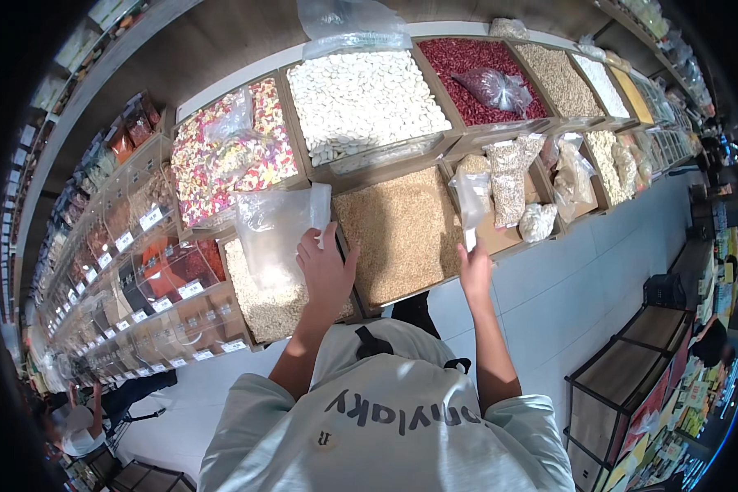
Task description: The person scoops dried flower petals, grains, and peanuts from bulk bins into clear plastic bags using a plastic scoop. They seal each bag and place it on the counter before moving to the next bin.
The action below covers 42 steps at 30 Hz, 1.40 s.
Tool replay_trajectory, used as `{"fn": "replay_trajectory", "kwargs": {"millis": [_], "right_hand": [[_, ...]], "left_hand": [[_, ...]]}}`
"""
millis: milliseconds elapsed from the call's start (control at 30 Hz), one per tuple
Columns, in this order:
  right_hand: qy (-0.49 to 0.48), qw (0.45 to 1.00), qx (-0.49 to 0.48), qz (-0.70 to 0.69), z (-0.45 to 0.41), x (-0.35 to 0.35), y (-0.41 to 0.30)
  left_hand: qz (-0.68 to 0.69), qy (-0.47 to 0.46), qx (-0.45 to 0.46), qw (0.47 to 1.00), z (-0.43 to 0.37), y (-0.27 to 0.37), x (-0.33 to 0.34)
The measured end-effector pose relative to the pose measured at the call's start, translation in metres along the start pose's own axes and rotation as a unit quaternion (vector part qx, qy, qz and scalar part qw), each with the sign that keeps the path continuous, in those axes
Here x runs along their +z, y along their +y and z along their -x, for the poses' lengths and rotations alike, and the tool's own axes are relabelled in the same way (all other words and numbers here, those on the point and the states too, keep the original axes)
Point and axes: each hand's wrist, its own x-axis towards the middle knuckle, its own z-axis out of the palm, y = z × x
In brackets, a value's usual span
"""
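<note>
My left hand (327, 264) has its fingers apart at the lower right edge of a clear plastic bag (270, 227), which lies over a bin of pale flakes (258, 313); whether it grips the bag I cannot tell. My right hand (476, 267) is closed on a white handle (470, 240), seemingly of a scoop, at the right edge of a bin of tan grain (400, 234). The scoop's translucent upper part (468, 200) rises beside filled bags.
Behind are bins of white beans (369, 98), dark red beans (473, 74) and colourful pieces (264, 135). Right of the grain, a compartment holds bagged oats (507, 184). Clear-lidded bins (178, 326) stand left; a black-framed wooden stand (621, 363) is lower right. A person (83, 424) is far left.
</note>
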Motion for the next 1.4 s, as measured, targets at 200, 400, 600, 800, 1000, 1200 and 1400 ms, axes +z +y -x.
{"fn": "replay_trajectory", "kwargs": {"millis": [200,400,600,800,1000,1200,1400], "right_hand": [[-0.064,0.984,-0.052,0.156,-0.028,0.03,0.012],[-0.126,0.974,-0.132,0.132,-0.02,0.059,0.006],[-0.135,0.984,-0.112,0.029,0.002,0.034,0.013],[-0.054,0.992,-0.045,0.107,-0.003,0.031,0.037],[-0.058,0.993,-0.091,0.047,0.024,0.065,0.02],[-0.19,0.917,0.085,-0.34,0.041,0.11,0.015],[-0.27,0.718,0.257,-0.588,0.05,0.087,0.013]], "left_hand": [[-0.142,-0.112,-0.017,0.983,0.004,-0.014,0.014],[-0.185,-0.22,-0.065,0.955,-0.008,-0.02,0.011],[-0.175,-0.233,-0.097,0.952,-0.012,-0.03,0.004],[-0.143,-0.153,-0.063,0.976,-0.012,-0.061,0.011],[0.01,-0.015,0.018,1.0,-0.01,-0.072,-0.003],[0.148,0.008,-0.029,0.989,-0.003,-0.036,-0.059],[0.163,-0.057,0.004,0.985,0.005,-0.032,-0.075]]}}
